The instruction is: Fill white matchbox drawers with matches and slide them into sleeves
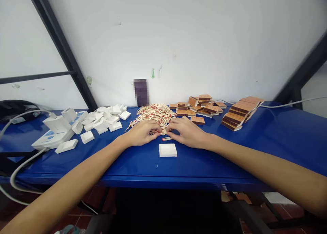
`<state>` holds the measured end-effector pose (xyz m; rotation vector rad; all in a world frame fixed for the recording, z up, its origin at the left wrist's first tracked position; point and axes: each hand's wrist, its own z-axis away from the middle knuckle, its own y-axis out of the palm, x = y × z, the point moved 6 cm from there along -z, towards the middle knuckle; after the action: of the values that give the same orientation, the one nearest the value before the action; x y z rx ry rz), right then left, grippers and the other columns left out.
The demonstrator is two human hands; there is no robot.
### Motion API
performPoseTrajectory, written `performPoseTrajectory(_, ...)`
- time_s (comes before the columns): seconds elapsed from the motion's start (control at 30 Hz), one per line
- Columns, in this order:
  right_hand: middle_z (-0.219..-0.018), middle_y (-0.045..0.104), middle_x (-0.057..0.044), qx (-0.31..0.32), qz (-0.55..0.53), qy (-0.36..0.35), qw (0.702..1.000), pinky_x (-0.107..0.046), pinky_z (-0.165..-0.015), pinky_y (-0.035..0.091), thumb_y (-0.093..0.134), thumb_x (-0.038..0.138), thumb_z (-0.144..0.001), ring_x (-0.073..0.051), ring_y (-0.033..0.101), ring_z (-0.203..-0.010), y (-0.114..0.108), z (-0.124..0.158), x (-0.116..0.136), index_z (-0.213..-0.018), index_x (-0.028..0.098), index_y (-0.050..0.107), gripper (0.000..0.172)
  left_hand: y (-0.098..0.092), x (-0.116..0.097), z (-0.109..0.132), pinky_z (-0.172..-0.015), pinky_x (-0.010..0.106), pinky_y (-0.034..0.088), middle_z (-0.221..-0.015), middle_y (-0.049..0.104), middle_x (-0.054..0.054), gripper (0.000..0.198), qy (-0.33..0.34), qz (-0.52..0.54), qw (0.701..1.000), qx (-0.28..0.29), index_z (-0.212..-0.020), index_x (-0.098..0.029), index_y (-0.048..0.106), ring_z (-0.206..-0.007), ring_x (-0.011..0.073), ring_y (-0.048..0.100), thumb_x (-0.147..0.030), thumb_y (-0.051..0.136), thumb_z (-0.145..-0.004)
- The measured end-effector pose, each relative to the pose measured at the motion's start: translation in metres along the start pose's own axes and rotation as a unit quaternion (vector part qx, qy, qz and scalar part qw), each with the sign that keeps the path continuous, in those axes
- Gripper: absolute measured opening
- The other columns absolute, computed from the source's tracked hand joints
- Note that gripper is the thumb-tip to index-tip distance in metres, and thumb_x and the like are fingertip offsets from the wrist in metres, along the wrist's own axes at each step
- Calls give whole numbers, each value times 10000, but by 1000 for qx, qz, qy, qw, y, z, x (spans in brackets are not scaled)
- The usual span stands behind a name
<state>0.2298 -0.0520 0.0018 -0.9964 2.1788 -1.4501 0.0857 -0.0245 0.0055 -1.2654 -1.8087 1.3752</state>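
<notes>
A heap of loose red-tipped matches lies on the blue table. At its near edge my left hand is closed in a pinch, with red match heads showing at the fingertips. My right hand faces it across a small gap, thumb and fingers pinched on the ends of matches; how many is hidden. Just below the fingertips, a few separate matches lie on the tabletop. Nearer me sits a white matchbox tray, lying flat and apart from both hands.
White matchbox trays are piled to the left, beside a white power strip with plugs and cables. Brown matchbox sleeves form a pile at the back right. A leaning stack of matchboxes stands farther right. A pixelated dark object leans against the wall.
</notes>
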Motion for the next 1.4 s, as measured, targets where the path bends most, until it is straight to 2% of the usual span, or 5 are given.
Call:
performPoseTrajectory(0.67, -925, 637, -46, 59, -42, -1, 997, -331, -760, 318, 541, 275, -937, -174, 560, -801, -1, 7, 3, -919, 198, 693, 172, 0, 6, -1, -639, 247, 354, -707, 591, -19, 114, -40, -7, 999, -13, -892, -184, 670, -668, 124, 531, -228, 565, -896)
performPoseTrajectory(0.93, -902, 630, -47, 26, -54, -23, 998, -323, -743, 325, 529, 290, -948, -167, 548, -784, -6, 8, 9, -923, 196, 689, 188, -4, 3, 0, -644, 249, 362, -707, 582, -18, 149, -39, -8, 999, -18, -918, -191, 672, -668, 126, 528, -253, 537, -903)
performPoseTrajectory(1.2, -895, 638, -47, 55, -85, -81, 992, -341, -785, 344, 514, 391, -962, -174, 558, -806, -11, 11, 23, -888, 179, 687, 284, -12, -20, 6, -587, 239, 360, -612, 546, -31, 152, 21, 44, 998, -27, -712, -161, 624, -571, 97, 480, -262, 600, -823)
performPoseTrajectory(1.3, -918, 640, -49, 69, -88, -88, 990, -349, -809, 347, 591, 416, -909, -184, 565, -827, -9, 13, 25, -894, 174, 681, 259, -14, -19, 6, -569, 242, 350, -574, 517, -43, 148, 21, 32, 998, -56, -725, -164, 636, -532, 88, 454, -226, 557, -834)
performPoseTrajectory(1.4, -883, 642, -45, 71, -83, -87, 990, -339, -778, 350, 617, 379, -880, -180, 569, -798, -7, 14, 27, -862, 173, 674, 214, -11, -15, 5, -570, 248, 349, -573, 520, -42, 150, 13, 15, 999, -39, -739, -167, 648, -537, 91, 467, -223, 546, -833)
